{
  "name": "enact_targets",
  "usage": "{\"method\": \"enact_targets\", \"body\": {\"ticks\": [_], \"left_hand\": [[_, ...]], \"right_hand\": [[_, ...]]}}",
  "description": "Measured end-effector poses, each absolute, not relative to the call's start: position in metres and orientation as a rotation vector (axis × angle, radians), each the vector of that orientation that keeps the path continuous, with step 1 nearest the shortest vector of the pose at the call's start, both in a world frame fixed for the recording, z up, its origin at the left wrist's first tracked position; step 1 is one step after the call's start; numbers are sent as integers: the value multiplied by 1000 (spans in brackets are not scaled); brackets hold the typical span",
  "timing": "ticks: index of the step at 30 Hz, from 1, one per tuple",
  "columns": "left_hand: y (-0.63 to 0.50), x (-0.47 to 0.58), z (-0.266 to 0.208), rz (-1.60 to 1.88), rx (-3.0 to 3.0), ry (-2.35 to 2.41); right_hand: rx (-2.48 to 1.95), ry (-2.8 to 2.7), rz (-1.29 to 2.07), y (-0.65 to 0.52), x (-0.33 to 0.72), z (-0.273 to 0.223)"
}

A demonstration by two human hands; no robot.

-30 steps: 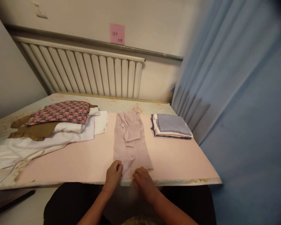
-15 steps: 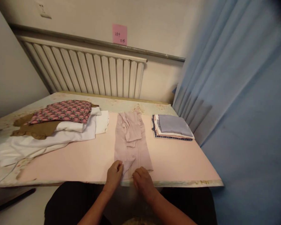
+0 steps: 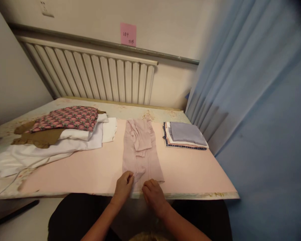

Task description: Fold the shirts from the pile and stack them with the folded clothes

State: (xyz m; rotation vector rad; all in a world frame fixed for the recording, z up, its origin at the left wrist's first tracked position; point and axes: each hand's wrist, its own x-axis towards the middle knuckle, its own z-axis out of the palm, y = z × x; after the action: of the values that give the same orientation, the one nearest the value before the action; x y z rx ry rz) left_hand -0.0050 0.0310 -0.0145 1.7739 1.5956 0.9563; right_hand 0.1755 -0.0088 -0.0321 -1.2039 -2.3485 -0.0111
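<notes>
Garment in two hands, near to far. At the near edge, between my dark-clothed knees [image 3: 77, 217], my left hand [image 3: 123, 186] is closed with thumb against forefinger, a turned-over flap [image 3: 139, 171] of cloth appearing caught between them. To its right, just apart, my right hand [image 3: 154, 193] rests with fingers curled on the near hem; whether cloth is pinched beneath them I cannot tell.

From my fingers the mauve garment [image 3: 143, 145] runs lengthwise toward the far side, in the middle of a pale pink sheet [image 3: 85, 172], its sides turned in and a sleeve-like part bunched on top near its far end. The step in hand, I judge, is the handling of this near hem and its flap; the next move calls for a secure pinch with each hand and even tension, so that the layers do not slip.

Farther off, to the right, lies a neat stack of folded cloth [image 3: 187, 133], grey-blue uppermost; to the left, a loose pile of clothes [image 3: 67, 119], a red patterned piece on top. Beyond the floral table cover [image 3: 165, 114] stands a white radiator [image 3: 97, 75]; a blue curtain [image 3: 253, 107] hangs at right.
</notes>
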Motion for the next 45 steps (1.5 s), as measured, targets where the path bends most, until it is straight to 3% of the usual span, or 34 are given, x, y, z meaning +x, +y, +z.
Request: {"method": "enact_targets", "body": {"ticks": [12, 24, 36, 45], "left_hand": [[1, 7, -15, 692, 2456, 1418], [0, 16, -13, 469, 2666, 1418], [-2, 15, -15, 545, 2686, 1359], [-7, 11, -19, 580, 2667, 1340]], "right_hand": [[-1108, -2247, -167, -24, 186, -51], [-1004, -2229, -32, -30, 196, -49], [-1073, -2049, 154, -31, 198, -26], [-1109, -2238, -60, -11, 196, -44]]}}
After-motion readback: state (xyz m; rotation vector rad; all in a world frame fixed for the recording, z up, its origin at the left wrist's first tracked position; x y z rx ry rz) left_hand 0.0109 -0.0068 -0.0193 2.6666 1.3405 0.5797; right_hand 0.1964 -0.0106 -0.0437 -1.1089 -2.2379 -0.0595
